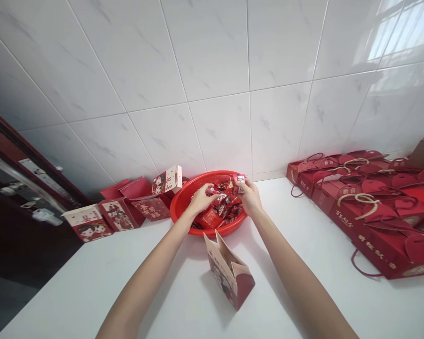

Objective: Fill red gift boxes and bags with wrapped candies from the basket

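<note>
A red plastic basket stands against the wall, filled with small wrapped candies, mostly in red wrappers. Over its left half, my left hand is closed around a small wrapped candy. My right hand, at the right rim, pinches a red-wrapped candy with a white label. Between my forearms, in front of the basket, a beige and red paper gift box stands upright with its top flaps apart. Its inside is mostly hidden.
Several red and beige gift boxes stand to the left along the wall. At the right lie many red gift boxes with rope handles. All rest on a white table beside a tiled wall. A dark door is at far left.
</note>
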A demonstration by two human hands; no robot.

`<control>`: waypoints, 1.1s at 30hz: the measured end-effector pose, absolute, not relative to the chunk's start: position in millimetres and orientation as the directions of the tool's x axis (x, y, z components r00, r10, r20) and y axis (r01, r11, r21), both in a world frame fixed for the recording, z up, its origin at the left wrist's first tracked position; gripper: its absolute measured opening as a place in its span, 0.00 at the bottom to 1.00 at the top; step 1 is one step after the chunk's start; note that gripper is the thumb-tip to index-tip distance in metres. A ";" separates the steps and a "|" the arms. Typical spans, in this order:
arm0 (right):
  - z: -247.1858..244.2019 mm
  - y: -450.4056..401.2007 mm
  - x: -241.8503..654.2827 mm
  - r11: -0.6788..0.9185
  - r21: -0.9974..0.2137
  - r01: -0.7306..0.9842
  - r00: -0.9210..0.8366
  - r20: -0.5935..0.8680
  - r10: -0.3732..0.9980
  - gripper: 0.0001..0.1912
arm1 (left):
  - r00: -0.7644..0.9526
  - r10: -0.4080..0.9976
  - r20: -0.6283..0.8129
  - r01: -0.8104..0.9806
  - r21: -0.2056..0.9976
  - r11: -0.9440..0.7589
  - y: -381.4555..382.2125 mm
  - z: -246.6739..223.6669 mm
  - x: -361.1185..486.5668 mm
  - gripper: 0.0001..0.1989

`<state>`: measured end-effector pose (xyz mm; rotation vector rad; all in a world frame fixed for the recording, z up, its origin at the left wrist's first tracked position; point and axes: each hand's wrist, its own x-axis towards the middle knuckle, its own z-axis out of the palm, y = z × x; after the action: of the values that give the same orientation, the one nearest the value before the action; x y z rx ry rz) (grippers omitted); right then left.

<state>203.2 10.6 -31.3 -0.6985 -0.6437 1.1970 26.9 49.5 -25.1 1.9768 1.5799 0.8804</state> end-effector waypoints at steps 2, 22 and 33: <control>-30.3 9.7 203.3 0.210 -0.776 -0.594 0.238 0.080 0.968 0.13 | 0.257 0.936 0.241 0.720 0.598 -0.352 44.5 -20.4 28.6 0.11; -25.3 3.8 201.6 0.191 -0.782 -0.593 0.252 0.046 0.967 0.13 | 0.625 0.759 -0.183 0.779 0.193 -0.596 23.2 -20.3 48.9 0.14; -27.0 5.3 202.1 0.197 -0.788 -0.583 0.250 0.056 0.967 0.14 | 0.334 0.900 0.280 0.770 0.470 -0.432 31.7 -14.9 46.0 0.11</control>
<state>202.1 5.3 -27.0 -0.7342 -0.6390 1.1945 46.0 31.7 -14.9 2.3469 1.5062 0.7433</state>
